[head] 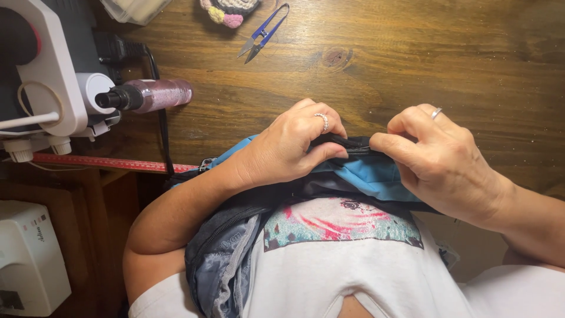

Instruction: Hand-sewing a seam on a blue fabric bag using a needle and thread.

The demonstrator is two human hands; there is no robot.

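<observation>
Hands are working at the near edge of the wooden bench (412,65) in the head view. Both are pinching the same strip of a blue and black bag (365,171), which is lying partly on the bench edge and partly in the person's lap against a white printed shirt (347,259). The left hand (288,147) is clamping its thumb and fingers together on the black zipper edge, and the right hand (441,162) is gripping the same edge just beside it, fingers curled down over the fabric.

Slipping looks like the main risk: the fabric is bunching between the two grips, so the narrow black strip could be sliding out of the pinch, or cloth could be catching in the zipper teeth. The bag could also be sagging off the bench edge, since much of its weight is hanging below.

The bag is looking soft and crumpled, with bright blue panels, a dark seam and a grey lining showing lower left.

Blue thread snips (262,35) are lying well apart on the bench, and a white machine (50,70) is standing at the left.
</observation>
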